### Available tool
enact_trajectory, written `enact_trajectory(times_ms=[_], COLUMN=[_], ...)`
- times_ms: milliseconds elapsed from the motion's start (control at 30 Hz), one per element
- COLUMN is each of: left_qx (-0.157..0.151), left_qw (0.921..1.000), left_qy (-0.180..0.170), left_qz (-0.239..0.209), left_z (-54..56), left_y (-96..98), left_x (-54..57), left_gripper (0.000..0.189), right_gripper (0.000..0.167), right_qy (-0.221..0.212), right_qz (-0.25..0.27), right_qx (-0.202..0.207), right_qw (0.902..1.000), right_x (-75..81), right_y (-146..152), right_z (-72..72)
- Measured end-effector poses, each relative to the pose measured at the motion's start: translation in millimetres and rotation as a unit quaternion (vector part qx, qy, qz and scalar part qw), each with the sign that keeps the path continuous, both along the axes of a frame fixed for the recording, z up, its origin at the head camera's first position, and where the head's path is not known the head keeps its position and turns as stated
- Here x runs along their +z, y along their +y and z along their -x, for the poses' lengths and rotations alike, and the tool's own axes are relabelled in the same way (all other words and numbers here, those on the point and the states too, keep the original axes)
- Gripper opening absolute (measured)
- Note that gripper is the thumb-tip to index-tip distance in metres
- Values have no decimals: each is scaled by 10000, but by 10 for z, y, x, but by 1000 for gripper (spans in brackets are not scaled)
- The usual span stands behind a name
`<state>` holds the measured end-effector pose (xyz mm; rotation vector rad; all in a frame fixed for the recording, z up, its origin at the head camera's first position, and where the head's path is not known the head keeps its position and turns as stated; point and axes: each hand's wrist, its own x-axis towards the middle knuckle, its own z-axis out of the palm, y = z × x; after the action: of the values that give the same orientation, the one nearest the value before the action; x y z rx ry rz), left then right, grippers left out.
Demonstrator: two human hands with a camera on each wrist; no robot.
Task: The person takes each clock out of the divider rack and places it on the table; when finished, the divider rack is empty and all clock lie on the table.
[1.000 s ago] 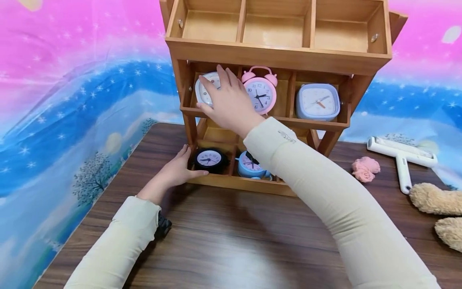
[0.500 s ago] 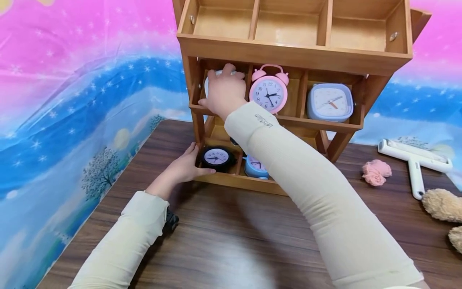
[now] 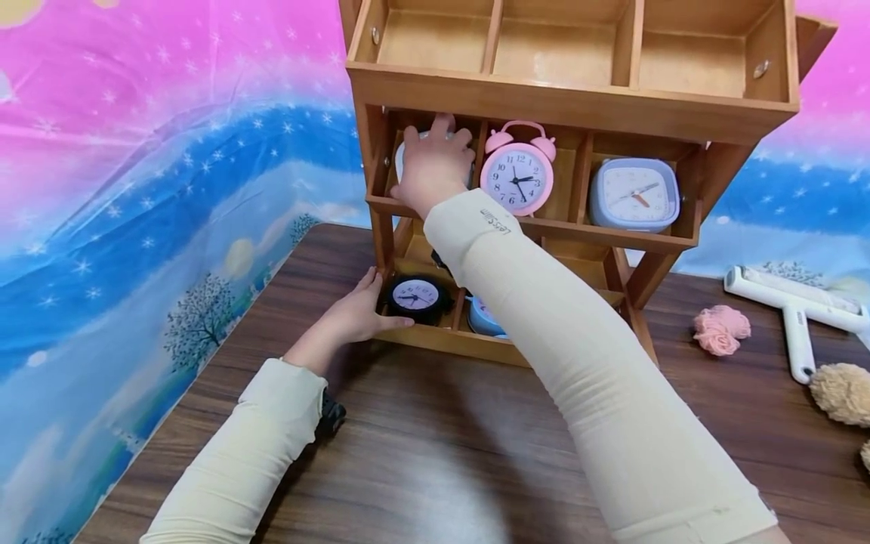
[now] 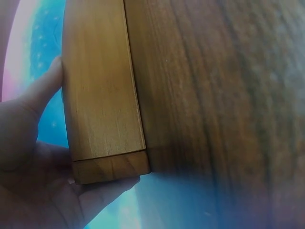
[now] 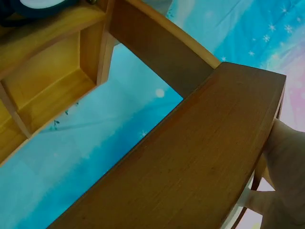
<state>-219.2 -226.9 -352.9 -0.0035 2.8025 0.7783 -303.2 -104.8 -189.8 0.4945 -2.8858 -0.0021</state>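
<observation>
A tiered wooden shelf (image 3: 571,94) stands on the table. My right hand (image 3: 435,162) holds a round white clock (image 3: 399,162) in the middle tier's left compartment, fingers bent over its face and hiding most of it. Beside it stands a pink twin-bell alarm clock (image 3: 518,180); farther right is a lavender square clock (image 3: 635,193). My left hand (image 3: 356,310) grips the bottom tier's left corner, and the left wrist view shows the shelf corner (image 4: 102,95) between thumb and fingers. Close by lie a black alarm clock (image 3: 416,295) and a blue one (image 3: 484,317), partly behind my right sleeve.
The top tier (image 3: 557,57) has three compartments above my right hand. On the table (image 3: 435,438) at right lie a pink pouf (image 3: 722,330), a white T-shaped scraper-like tool (image 3: 797,317) and something tan and fluffy (image 3: 843,393). A printed backdrop (image 3: 170,189) hangs behind.
My right hand's fingers, spread across the white clock a second ago, now bend over it. My left hand stays on the shelf corner. The head view has shifted, so everything appears farther right.
</observation>
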Motion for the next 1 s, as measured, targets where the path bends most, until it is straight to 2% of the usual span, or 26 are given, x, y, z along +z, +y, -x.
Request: enact_trajectory(times_ms=[200, 633, 800, 1000], left_qx=[52, 58, 67, 60], left_qw=[10000, 10000, 10000, 10000], left_qy=[-81, -82, -65, -49], left_qz=[13, 1, 3, -24], left_z=[8, 4, 8, 7], left_y=[11, 19, 16, 13], left_x=[-15, 37, 30, 14], left_gripper=[106, 106, 106, 106], right_gripper=[90, 87, 82, 83], right_qy=[-20, 62, 14, -128], right_qz=[47, 766, 1096, 1348], right_qx=[180, 638, 792, 1037], right_qw=[9998, 9950, 9908, 9853], right_x=[-4, 81, 128, 86], right_y=[36, 131, 204, 306], right_z=[37, -25, -69, -195])
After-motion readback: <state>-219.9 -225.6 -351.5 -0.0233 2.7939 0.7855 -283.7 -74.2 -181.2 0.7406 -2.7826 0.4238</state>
